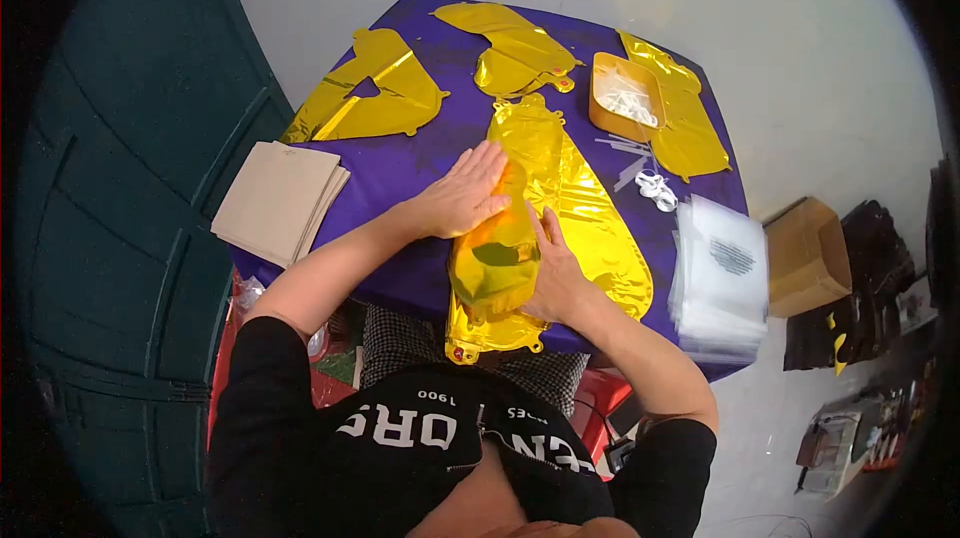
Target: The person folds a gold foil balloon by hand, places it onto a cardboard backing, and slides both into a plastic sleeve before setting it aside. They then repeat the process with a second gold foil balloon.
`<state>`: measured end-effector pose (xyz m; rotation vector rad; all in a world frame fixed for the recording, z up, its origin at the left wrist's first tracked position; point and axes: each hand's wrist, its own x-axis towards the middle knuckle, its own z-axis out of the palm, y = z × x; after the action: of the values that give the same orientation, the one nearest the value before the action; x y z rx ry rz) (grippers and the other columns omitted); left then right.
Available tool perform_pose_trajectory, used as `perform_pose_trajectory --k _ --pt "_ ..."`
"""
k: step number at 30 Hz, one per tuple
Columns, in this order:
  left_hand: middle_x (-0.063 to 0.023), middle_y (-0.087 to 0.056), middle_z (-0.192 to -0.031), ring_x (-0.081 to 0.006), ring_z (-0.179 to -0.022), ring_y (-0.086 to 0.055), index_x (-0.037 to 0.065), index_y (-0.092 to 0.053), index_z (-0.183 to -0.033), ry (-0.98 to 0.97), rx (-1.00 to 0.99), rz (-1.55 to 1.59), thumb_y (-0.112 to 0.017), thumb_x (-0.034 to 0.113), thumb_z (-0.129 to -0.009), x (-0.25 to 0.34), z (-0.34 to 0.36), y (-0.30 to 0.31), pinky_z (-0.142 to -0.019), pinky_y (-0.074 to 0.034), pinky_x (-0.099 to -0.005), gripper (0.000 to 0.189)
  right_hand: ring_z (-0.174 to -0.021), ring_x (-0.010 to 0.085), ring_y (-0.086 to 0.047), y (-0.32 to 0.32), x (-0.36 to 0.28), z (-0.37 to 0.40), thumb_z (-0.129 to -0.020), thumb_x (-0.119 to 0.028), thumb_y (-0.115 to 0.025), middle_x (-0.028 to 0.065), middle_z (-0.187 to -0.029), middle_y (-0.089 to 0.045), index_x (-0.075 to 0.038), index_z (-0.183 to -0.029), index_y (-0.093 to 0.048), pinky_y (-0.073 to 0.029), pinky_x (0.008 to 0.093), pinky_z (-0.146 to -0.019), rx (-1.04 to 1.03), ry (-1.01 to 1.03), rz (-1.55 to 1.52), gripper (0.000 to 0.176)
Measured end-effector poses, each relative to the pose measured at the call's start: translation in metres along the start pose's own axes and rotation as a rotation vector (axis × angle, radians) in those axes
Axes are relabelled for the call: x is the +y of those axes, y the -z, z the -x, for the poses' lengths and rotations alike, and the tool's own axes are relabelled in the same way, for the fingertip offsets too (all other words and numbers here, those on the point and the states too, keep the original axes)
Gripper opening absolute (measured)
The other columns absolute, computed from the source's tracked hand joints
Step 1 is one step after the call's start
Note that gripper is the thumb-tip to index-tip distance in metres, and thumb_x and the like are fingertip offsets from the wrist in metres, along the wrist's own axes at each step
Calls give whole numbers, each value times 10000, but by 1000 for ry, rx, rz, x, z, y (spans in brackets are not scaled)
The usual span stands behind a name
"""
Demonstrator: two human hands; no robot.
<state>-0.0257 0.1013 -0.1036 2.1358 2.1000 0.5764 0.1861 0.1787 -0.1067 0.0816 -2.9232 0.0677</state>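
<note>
A folded gold foil balloon [493, 278] lies in front of me over another flat gold foil balloon [600, 228] near the table's front edge. My left hand [465, 193] rests flat on the upper left part of the folded foil, fingers stretched out and close together. Along its right edge, my right hand [557, 273] holds the folded foil; part of that hand is hidden by the foil.
More flat gold balloons [400, 88] lie across the purple-covered table [390, 263]. A yellow box [622, 123] of white pieces, white ribbon rolls [655, 191] and clear plastic bags [722, 268] are on the right. Brown cardboard sheets [280, 198] lie left.
</note>
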Motion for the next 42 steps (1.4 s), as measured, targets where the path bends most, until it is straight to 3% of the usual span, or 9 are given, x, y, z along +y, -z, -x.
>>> perform_pose_trajectory --k 5,10,14,18,24,30,33,36,42 --pt "-270 -241 -1504 -384 -1427 -186 -29 -295 -1436 -101 -44 -317 -347 485 -984 9 -1 -5 -1151 -113 -537 687 -1398 485 -154 -3 1 0 -828 -566 -523 91 -1492 -365 -231 -1436 -409 -101 606 -1140 -38 -17 13 703" --pt "-278 -266 -1486 -399 -1398 -240 7 -306 -1439 -127 -18 -335 -381 488 -965 13 1 -1 -1116 -150 -591 680 -1399 444 -201 11 4 4 -788 -443 -625 218 -1458 -351 -157 -1372 -470 -147 564 -1141 -181 -104 77 668" --pt "-286 -296 -1469 -408 -1388 -261 25 -330 -1435 -121 2 -322 -478 614 -872 15 2 -2 -1113 -160 -594 828 -1323 429 -340 42 15 27 -754 -265 -676 291 -1394 -377 -61 -1196 -561 -267 532 -1091 76 -238 33 500" --pt "-281 -263 -1489 -396 -1412 -216 34 -310 -1450 -73 -40 -262 -572 690 -763 16 3 -1 -1135 -139 -573 986 -888 399 -581 55 40 77 -796 -197 -654 246 -954 -606 35 -880 -603 -466 457 -804 303 -480 185 251" --pt "-272 -226 -1510 -384 -1432 -166 45 -293 -1464 -42 -64 -232 -615 703 -714 18 3 1 -1158 -112 -536 1048 -829 405 -583 47 34 103 -835 -203 -640 239 -858 -573 14 -784 -548 -480 468 -725 65 -874 236 242" --pt "-274 -217 -1515 -386 -1436 -154 46 -288 -1468 -29 -89 -227 -615 709 -705 19 4 3 -1161 -103 -532 1063 -796 449 -572 37 52 105 -849 -146 -610 259 -877 -583 26 -849 -538 -474 485 -694 180 -733 95 186" --pt "-277 -219 -1513 -388 -1436 -152 41 -290 -1466 -29 -82 -216 -612 713 -704 18 5 3 -1160 -103 -534 1065 -800 433 -596 51 44 94 -852 -96 -594 243 -877 -614 23 -924 -544 -477 461 -702 187 -898 -77 148" --pt "-281 -222 -1511 -390 -1436 -154 36 -295 -1463 -31 -73 -202 -608 718 -703 17 6 2 -1159 -101 -537 1069 -747 327 -619 57 41 86 -844 -31 -571 183 -820 -626 19 -1048 -558 -483 389 -691 435 -755 -293 211" --pt "-286 -236 -1504 -396 -1432 -161 24 -307 -1455 -34 -64 -200 -603 726 -701 17 6 3 -1158 -90 -543 1071 -699 135 -523 80 16 56 -822 62 -537 70 -766 -568 -5 -1230 -532 -449 272 -662 422 -844 -572 413"
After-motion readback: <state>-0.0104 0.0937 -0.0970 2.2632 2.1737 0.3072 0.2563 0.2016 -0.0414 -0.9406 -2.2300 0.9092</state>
